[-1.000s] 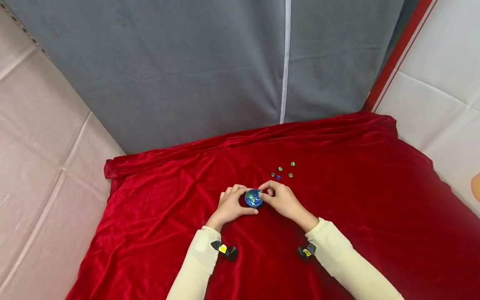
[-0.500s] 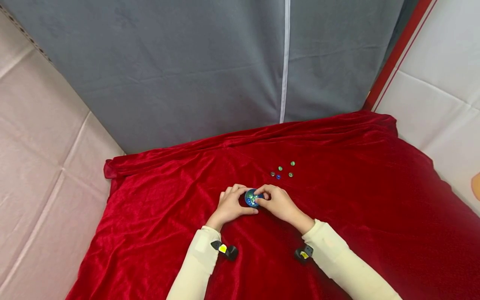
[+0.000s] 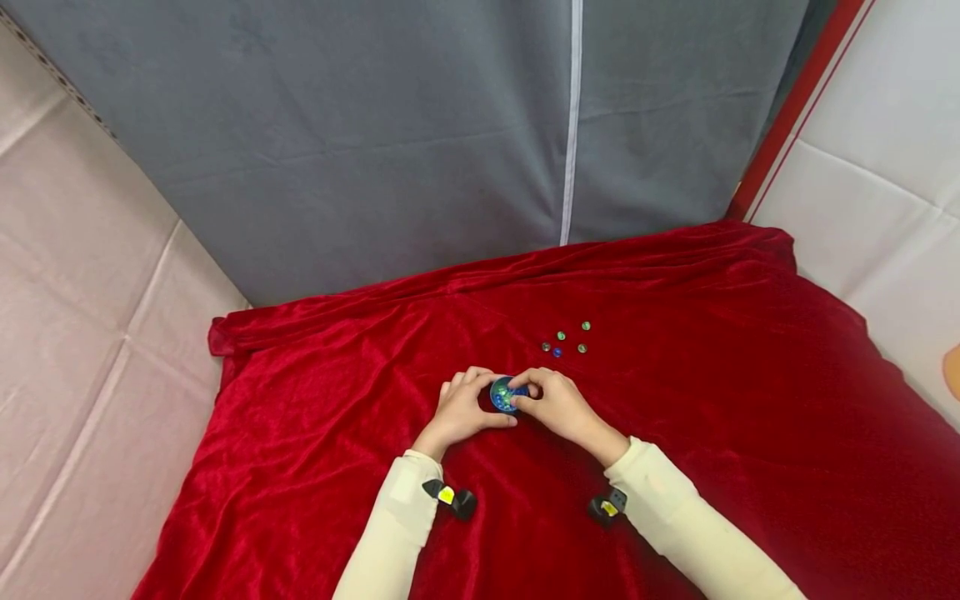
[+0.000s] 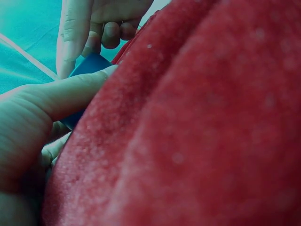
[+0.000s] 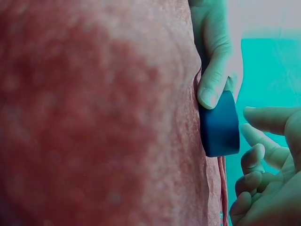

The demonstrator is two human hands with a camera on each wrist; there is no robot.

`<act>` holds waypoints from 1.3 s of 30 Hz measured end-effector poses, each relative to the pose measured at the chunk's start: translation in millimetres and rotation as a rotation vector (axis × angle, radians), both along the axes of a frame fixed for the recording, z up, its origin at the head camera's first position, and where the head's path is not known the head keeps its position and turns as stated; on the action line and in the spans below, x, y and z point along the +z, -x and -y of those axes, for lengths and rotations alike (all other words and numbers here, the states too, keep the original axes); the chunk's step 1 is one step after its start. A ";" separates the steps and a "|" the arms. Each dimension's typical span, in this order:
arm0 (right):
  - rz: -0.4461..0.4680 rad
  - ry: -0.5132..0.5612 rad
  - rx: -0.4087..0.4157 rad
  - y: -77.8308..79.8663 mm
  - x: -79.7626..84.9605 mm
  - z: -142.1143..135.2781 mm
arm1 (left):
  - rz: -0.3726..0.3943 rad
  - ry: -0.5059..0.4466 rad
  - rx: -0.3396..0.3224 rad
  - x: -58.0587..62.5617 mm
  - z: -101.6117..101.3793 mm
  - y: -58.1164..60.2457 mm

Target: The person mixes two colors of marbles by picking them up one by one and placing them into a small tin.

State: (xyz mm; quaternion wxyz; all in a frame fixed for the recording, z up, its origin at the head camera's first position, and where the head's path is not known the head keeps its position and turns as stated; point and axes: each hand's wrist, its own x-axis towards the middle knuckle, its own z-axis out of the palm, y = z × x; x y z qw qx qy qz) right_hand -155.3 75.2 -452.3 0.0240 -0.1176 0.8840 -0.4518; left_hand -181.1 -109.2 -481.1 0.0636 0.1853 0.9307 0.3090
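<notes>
A small blue bowl (image 5: 220,129) stands on red velvet cloth, with blue and green glass marbles (image 3: 502,400) inside it. My left hand (image 3: 463,408) holds the bowl from the left, thumb along the near side and fingers curved about the far side. Over the bowl's right part hovers my right hand (image 3: 558,407), thumb and index finger parted above the marbles. In the right wrist view nothing shows between those fingertips (image 5: 251,112); the other fingers are loosely bent. The right fingers hide part of the bowl's contents in the head view.
Beyond the bowl, to its right, several loose marbles lie on the cloth: a green marble (image 3: 587,326), a blue marble (image 3: 557,352) and others. A grey curtain (image 3: 375,150) rises behind the red cloth (image 3: 337,417). Pale panels (image 3: 75,333) flank both sides.
A second ago my right hand pinched a green marble at the bowl's right rim. It has since moved left over the bowl and let the marble go. My left hand has stayed put.
</notes>
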 end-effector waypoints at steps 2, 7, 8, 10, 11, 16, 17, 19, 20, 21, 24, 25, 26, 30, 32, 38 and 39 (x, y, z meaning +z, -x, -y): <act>-0.003 0.004 -0.002 1.0 0.0 -1.6 | 0.001 -0.003 -0.001 -0.3 -0.1 0.4; -0.012 0.012 -0.036 5.7 1.3 -8.2 | 0.003 -0.008 -0.003 -1.1 -0.4 1.0; -0.013 0.016 -0.048 7.0 1.8 -10.3 | 0.005 -0.009 -0.003 -1.0 -0.4 0.9; -0.020 0.021 -0.074 10.5 1.5 -15.2 | 0.005 -0.007 -0.004 -0.6 -0.4 0.7; -0.020 0.027 -0.088 12.3 1.4 -18.0 | 0.005 -0.005 -0.004 -0.2 -0.6 0.7; -0.036 0.039 -0.160 21.9 -0.9 -33.6 | 0.003 0.008 -0.002 0.1 -1.1 1.0; -0.035 0.045 -0.176 23.7 -1.3 -36.7 | 0.001 0.009 -0.001 0.1 -1.1 1.0; -0.034 0.049 -0.202 27.3 -3.1 -42.5 | -0.001 0.008 0.000 -0.2 -1.0 0.9; -0.033 0.052 -0.213 29.0 -4.0 -45.3 | -0.002 0.008 0.001 -0.4 -0.9 0.8; -0.028 0.053 -0.226 30.6 -4.9 -48.0 | -0.002 0.008 0.001 -0.5 -0.8 0.8; -0.021 0.055 -0.258 35.1 -7.4 -55.2 | 0.012 -0.007 0.008 -0.6 -0.6 0.3; -0.023 0.051 -0.267 36.5 -8.6 -57.4 | 0.017 -0.011 0.010 -0.6 -0.6 0.2; -0.022 0.051 -0.276 37.7 -9.7 -59.6 | 0.019 -0.013 0.011 -0.5 -0.6 -0.1; -0.038 0.031 -0.307 42.1 -14.6 -67.7 | 0.025 -0.026 0.013 -0.1 -0.6 -0.7; -0.042 0.012 -0.324 43.7 -16.4 -71.4 | 0.022 -0.026 0.012 0.2 -0.6 -0.9; -0.017 -0.065 -0.370 45.4 -17.9 -78.1 | 0.021 -0.032 0.013 1.0 -1.2 -0.6; -0.009 -0.077 -0.374 45.6 -18.0 -78.7 | 0.024 -0.033 0.013 0.9 -1.2 -0.5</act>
